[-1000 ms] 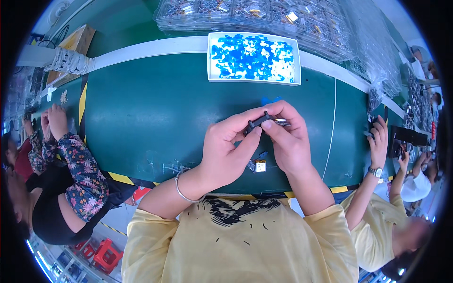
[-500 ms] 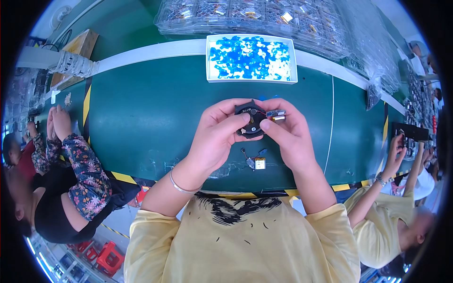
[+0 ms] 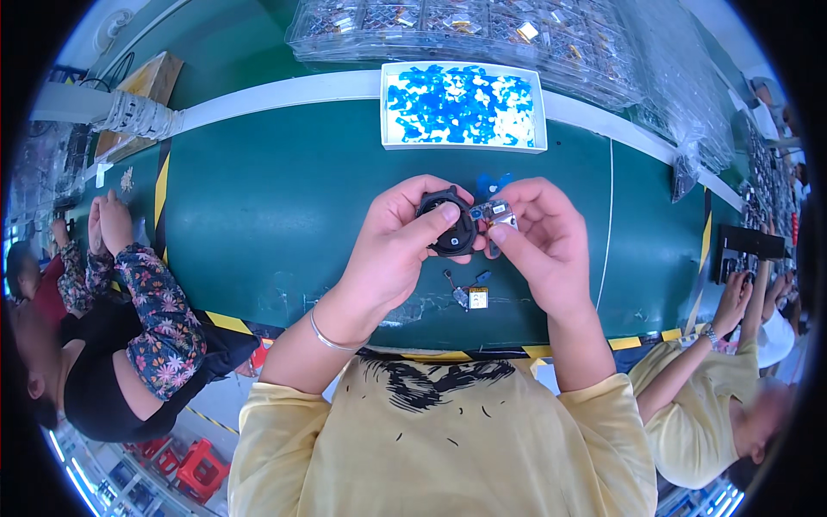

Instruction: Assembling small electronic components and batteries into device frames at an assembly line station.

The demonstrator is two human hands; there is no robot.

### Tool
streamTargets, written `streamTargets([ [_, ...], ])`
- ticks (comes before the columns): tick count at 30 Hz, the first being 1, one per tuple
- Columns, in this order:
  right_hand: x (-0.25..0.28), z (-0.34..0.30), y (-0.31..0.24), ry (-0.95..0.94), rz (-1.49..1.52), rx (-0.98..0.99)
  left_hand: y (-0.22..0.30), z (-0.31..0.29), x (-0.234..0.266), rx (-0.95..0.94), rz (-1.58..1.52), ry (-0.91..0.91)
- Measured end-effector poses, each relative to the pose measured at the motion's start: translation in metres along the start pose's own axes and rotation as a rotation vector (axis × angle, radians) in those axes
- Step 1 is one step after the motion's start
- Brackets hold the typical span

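My left hand (image 3: 401,238) holds a round black part (image 3: 449,227) with its hollow face turned up, thumb pressed on its rim. My right hand (image 3: 539,239) pinches a small silver cell with a blue tab (image 3: 490,213) against the black part's right edge. Both hands hover above the green conveyor belt (image 3: 284,215). Below them on the belt lies another small gold cell with short wires (image 3: 471,295).
A white tray of blue film scraps (image 3: 463,106) sits at the belt's far side, with clear trays of small parts (image 3: 482,24) behind it. A person in a floral sleeve (image 3: 151,319) sits at left, another in yellow (image 3: 715,388) at right.
The black part has been turned from edge-on to face-up in my left hand, and both hands have risen slightly away from the belt. The silver cell now sits at its right edge.
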State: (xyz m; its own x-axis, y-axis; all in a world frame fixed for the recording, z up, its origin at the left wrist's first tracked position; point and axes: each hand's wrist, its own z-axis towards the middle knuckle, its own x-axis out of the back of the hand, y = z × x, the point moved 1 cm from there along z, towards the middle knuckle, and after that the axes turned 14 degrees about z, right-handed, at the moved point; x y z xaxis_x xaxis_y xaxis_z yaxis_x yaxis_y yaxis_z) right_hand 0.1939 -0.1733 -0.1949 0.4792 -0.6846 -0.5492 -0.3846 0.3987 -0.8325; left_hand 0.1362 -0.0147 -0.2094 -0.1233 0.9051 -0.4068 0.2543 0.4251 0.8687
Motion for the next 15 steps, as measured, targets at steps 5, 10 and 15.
streamTargets([
  [5,0.0095,0.0004,-0.002,-0.005,-0.07,0.051,0.0023,-0.0009,-0.0029,0.041,0.065,-0.015],
  [10,0.0066,0.0019,-0.0009,0.079,-0.102,0.132,0.0059,-0.0007,-0.0034,0.059,-0.089,-0.049],
  [15,0.0067,0.0015,-0.0017,0.059,-0.182,0.126,0.0065,0.0001,-0.0021,0.094,-0.023,-0.03],
])
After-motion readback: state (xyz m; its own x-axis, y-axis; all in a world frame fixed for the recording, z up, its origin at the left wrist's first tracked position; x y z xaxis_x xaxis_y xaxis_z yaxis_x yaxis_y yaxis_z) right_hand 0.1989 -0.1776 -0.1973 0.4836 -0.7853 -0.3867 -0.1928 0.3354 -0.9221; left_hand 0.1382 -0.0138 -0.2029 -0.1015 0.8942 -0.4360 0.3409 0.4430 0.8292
